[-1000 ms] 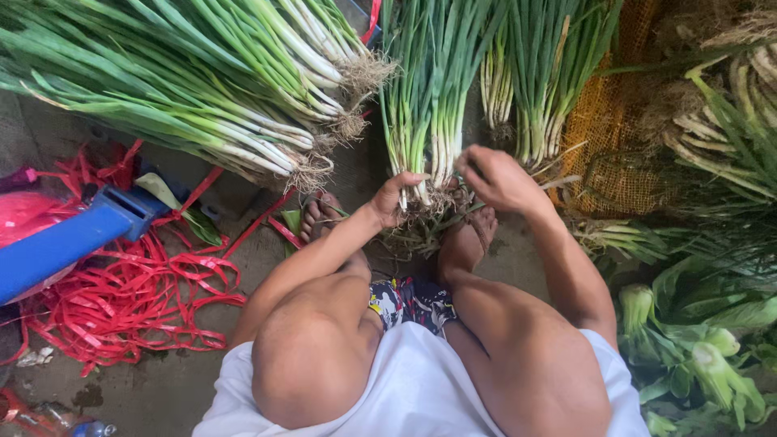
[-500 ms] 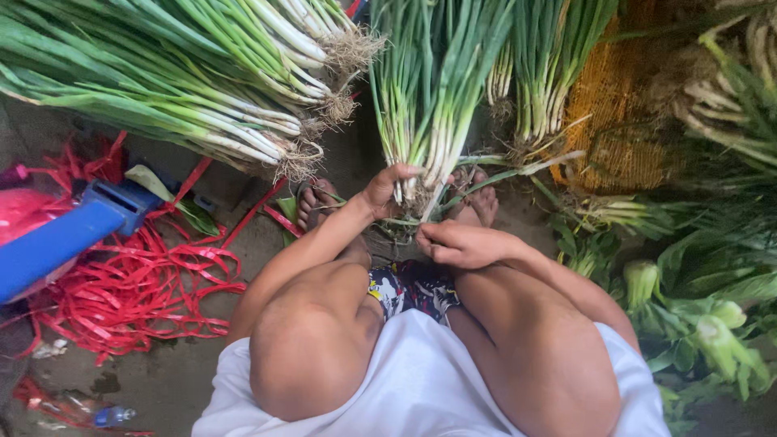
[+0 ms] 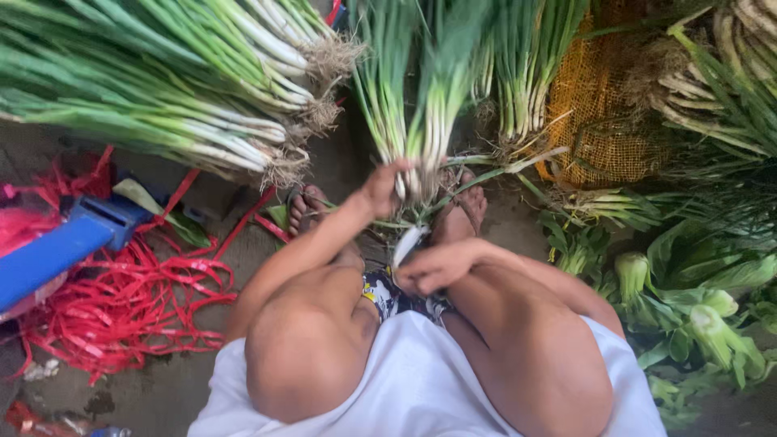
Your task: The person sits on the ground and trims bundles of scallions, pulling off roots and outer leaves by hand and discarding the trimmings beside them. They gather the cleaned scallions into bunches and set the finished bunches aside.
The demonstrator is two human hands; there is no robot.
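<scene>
My left hand (image 3: 385,188) is closed around the white stalks of a bunch of spring onions (image 3: 414,97), just above the roots, with the green tops pointing away from me. Below it, close to my knees, my right hand (image 3: 433,267) pinches a pale thin strip (image 3: 407,242); whether that strip is a peeled onion skin or a blade is unclear. My sandalled feet (image 3: 463,209) rest on the ground under the bunch.
Tied spring onion bundles (image 3: 186,89) lie at the upper left and more stand at the top (image 3: 530,73). An orange mesh sack (image 3: 599,105) lies at the upper right, leafy greens (image 3: 696,307) at the right. Red plastic ties (image 3: 121,299) and a blue object (image 3: 57,251) are at the left.
My right hand has left the onion roots and drawn back toward my knees, pulling the pale strip with it. My left hand keeps its hold on the bunch.
</scene>
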